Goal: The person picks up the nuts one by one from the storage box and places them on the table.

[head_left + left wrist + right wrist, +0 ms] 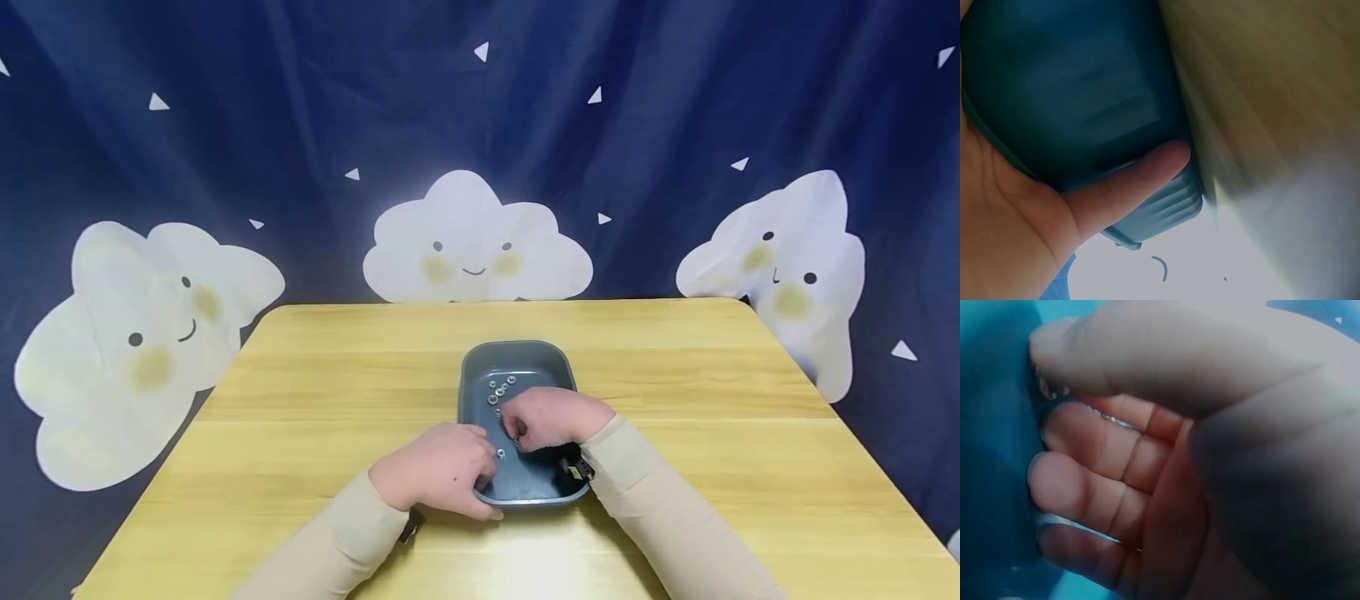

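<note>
A dark blue-grey rectangular tray lies on the table with several small shiny metal nuts on its floor. One nut sits apart, between the two hands. My left hand grips the tray's near-left corner, its fingers over the rim; in the left wrist view the thumb presses on the outer wall. Inside the tray, my right hand has its fingers curled down to the floor. Its thumb and forefinger pinch a small shiny nut, mostly hidden by the fingertips in the right wrist view.
The light wooden table surrounds the tray on all sides. Behind it hangs a dark blue curtain with white clouds and small triangles. A dark wrist device on the right arm hangs over the tray's right side.
</note>
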Available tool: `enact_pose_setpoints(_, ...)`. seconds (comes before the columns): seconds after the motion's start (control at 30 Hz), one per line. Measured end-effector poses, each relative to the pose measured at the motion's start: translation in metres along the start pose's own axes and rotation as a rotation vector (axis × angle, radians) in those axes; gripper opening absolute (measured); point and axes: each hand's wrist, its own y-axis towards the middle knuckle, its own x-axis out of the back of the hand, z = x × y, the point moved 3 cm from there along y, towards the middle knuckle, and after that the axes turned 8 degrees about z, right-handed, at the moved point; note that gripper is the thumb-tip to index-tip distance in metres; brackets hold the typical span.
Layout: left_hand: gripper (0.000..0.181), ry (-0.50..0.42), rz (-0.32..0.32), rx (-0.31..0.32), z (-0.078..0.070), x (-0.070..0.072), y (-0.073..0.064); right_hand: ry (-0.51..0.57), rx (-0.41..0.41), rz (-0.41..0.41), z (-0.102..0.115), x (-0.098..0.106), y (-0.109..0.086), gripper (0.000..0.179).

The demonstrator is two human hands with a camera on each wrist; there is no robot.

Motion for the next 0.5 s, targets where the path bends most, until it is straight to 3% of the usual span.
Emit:
enact_pose_setpoints(0.3,0.052,0.002,-0.001,-0.005,0.0008,0.0013,0.0016,-0.043,-0.036,-0.038,-0.0019,0.0016,-0.0019,0.014)
enact_pose_setpoints(0.5,0.054,-0.003,0.007,-0.007,-0.0017,0.0018,0.0006,-0.068,0.014,-0.078,-0.0001,0.0023,-0.0042,0.009)
